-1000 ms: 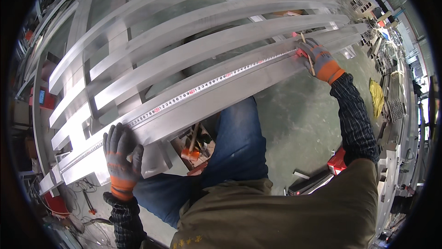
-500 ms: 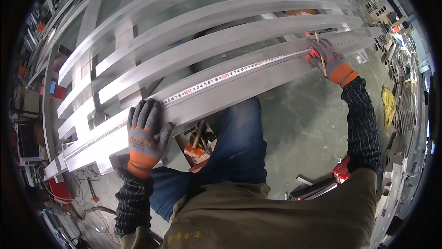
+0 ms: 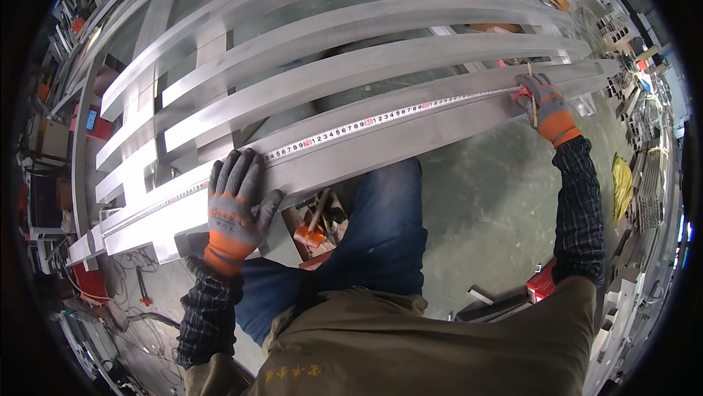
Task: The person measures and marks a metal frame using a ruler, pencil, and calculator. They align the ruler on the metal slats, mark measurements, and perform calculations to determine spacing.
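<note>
A silver metal beam [image 3: 381,154] lies across in front of me, with an extended white tape measure [image 3: 344,130] running along its top. My left hand [image 3: 238,213], in a grey and orange glove, presses flat over the tape and beam, fingers stretched out. Farther right, my right hand [image 3: 543,106], gloved alike, is closed around the tape's red case [image 3: 521,93] near the beam's far end. A thin wooden stick [image 3: 533,99], perhaps a pencil, pokes out between its fingers. The palm side of both hands is hidden.
Several parallel metal bars [image 3: 351,66] lie beyond the beam on crosspieces. Below the beam, beside my leg, is a box of tools [image 3: 299,249] with an orange-headed item. A red box [image 3: 542,283] is on the floor at right, near a yellow bag [image 3: 622,187] and stacked metal profiles [image 3: 649,191].
My right hand has slid a little to the right along the beam with the tape case. My left hand stays flat on the tape; the whole view has shifted slightly.
</note>
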Demonstrator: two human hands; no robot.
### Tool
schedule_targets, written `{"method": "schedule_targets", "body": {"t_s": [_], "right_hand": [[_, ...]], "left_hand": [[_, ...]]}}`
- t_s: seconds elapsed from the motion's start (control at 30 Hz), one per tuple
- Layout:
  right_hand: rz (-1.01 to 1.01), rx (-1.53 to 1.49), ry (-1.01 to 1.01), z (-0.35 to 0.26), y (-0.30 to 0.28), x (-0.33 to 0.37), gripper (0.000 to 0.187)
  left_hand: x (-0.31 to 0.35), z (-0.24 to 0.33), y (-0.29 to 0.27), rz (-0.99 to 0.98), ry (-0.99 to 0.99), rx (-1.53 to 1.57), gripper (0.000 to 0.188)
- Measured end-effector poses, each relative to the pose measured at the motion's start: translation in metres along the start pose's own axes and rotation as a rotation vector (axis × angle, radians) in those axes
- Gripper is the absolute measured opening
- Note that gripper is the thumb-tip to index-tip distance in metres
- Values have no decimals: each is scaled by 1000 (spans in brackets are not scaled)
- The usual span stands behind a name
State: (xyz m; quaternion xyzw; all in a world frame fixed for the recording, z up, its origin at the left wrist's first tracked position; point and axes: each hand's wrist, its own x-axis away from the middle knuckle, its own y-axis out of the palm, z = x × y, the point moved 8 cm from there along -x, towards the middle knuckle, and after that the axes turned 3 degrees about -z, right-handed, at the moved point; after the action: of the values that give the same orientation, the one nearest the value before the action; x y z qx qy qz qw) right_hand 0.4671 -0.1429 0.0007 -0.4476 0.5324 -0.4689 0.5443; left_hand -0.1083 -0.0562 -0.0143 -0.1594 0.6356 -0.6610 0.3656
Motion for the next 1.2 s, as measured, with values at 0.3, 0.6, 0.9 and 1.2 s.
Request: {"method": "schedule_targets", "body": {"t_s": [0.3, 0.6, 0.9, 1.2], "right_hand": [[-55, 101, 75, 12, 5, 1, 58], [76, 119, 103, 2, -5, 5, 77], [319, -37, 46, -71, -39, 16, 73], [319, -96, 45, -165, -16, 35, 68]], "left_hand": [[4, -6, 6, 15, -10, 11, 66], [3, -4, 2, 37, 8, 8, 68], [5, -4, -1, 66, 5, 1, 67], [9, -1, -13, 91, 19, 94, 64]]}}
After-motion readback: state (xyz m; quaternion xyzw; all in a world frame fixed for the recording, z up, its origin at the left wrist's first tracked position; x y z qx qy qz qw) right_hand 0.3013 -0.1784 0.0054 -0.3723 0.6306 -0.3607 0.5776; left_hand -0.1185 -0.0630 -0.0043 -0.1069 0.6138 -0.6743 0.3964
